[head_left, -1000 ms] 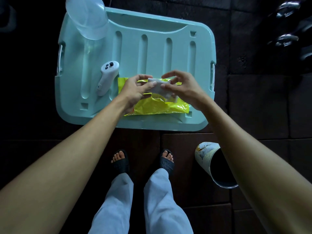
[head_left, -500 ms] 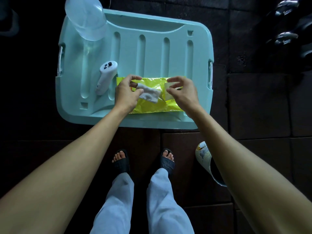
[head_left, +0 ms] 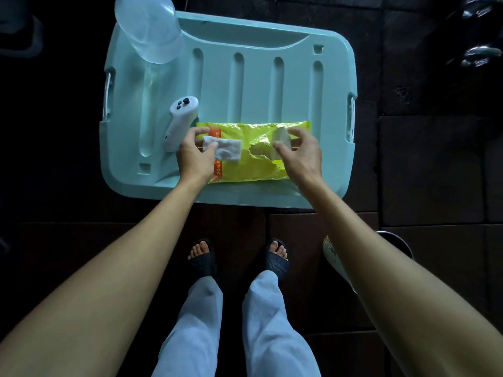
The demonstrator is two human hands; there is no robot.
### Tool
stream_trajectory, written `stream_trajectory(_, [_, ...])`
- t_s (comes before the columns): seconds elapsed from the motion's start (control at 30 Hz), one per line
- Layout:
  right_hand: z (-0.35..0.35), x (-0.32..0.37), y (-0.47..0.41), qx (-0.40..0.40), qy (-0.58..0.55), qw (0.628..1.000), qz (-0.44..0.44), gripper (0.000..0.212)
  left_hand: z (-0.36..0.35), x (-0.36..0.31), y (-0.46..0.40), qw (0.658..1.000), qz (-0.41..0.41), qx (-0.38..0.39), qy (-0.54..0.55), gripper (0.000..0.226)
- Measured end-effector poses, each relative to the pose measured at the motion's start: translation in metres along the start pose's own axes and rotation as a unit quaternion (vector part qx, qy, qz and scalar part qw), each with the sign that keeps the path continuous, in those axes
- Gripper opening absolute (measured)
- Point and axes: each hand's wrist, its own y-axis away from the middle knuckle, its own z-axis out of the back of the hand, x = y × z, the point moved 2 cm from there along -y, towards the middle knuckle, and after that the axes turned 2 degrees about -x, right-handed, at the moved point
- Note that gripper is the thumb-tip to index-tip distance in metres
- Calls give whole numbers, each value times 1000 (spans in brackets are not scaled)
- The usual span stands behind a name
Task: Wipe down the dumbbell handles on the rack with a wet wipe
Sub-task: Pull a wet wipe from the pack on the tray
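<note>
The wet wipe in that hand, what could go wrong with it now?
The left hand pinches the wet wipe by one end only, so it might slip and drop. The right hand is at the flap of the yellow pack; if the flap stays open, the other wipes may dry out. The white controller lies right beside the left hand and could get bumped.

From my remote feed, a pale teal plastic bin lid (head_left: 272, 85) with ribbed grooves fills the upper frame over dark floor tiles (head_left: 430, 164); a white handheld controller (head_left: 178, 119) with dark buttons lies on its left side; a clear, overturned plastic container (head_left: 148, 28) stands at its far left corner; below, black slide sandals (head_left: 202, 261) and light grey trousers (head_left: 275, 327) show; a printed cylindrical bin (head_left: 330, 250) sits on the floor at right, partly hidden.
</note>
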Motion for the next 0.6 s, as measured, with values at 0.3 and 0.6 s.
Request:
stream_trajectory(0.3, [-51, -5, 27, 149, 244, 945, 157, 47, 20, 3, -6, 997, 10, -68, 44, 25])
stream_trajectory(0.6, [-60, -18, 37, 210, 482, 829, 191, 72, 12, 4, 3, 997, -4, -36, 64, 25])
